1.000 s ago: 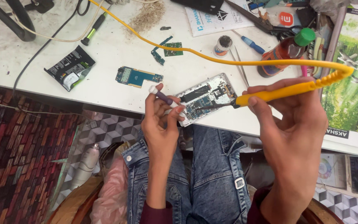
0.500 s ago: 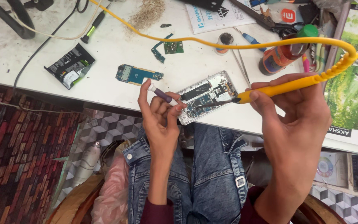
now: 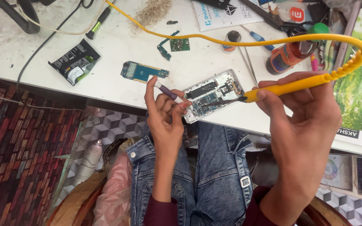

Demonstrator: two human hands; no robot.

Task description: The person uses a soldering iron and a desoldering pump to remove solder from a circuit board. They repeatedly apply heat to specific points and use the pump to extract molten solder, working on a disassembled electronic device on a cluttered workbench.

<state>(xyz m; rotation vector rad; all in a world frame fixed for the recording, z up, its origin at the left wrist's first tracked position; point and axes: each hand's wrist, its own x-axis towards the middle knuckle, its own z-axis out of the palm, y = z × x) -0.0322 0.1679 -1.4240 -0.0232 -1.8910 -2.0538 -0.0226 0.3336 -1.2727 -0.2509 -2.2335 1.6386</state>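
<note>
My right hand (image 3: 302,113) grips a yellow soldering iron (image 3: 298,86) whose dark tip touches the board inside an opened white phone (image 3: 212,94) lying at the table's near edge. The iron's yellow cord (image 3: 214,39) loops up and away to the far left. My left hand (image 3: 164,113) holds a thin purple-and-white stick-like tool (image 3: 166,90) at the phone's left end, fingertips close to the board.
On the white table (image 3: 118,46) lie a blue circuit board (image 3: 141,72), small green board pieces (image 3: 174,44), a black battery (image 3: 75,62), tweezers (image 3: 248,62), a blue screwdriver (image 3: 258,38), an orange-brown bottle (image 3: 290,52), a small round tin (image 3: 232,39) and papers. Denim-clad legs (image 3: 206,175) are below.
The view has shifted slightly; both hands stay at the phone. The iron tip has stayed on the board while the cord loop swung further right.
</note>
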